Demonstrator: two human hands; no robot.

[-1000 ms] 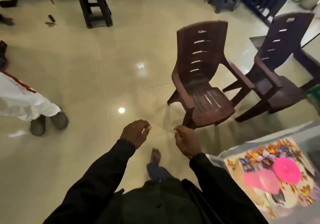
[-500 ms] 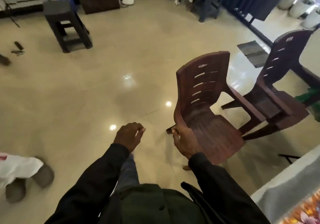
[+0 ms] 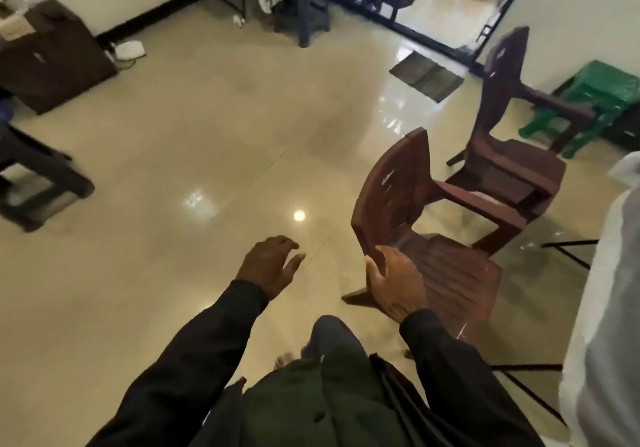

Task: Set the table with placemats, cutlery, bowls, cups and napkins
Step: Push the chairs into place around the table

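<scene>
Hovering loose-fingered: left hand (image 3: 268, 270), right hand (image 3: 396, 282)

- both arms in dark sleeves reach forward over the shiny tiled floor (image 3: 207, 128).
- left hand (image 3: 268, 266) hangs with fingers loosely spread, holding nothing.
- right hand (image 3: 394, 285) is flat-fingered at the near brown chair (image 3: 453, 273); contact unclear.
- second brown chair (image 3: 512, 166) stands behind it, a green stool (image 3: 602, 93) beyond.
- white-covered bench (image 3: 602, 308) edge at far right.

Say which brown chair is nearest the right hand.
The near chair, its seat beside the right hand; the other chair stands farther back by the green stool.
</scene>
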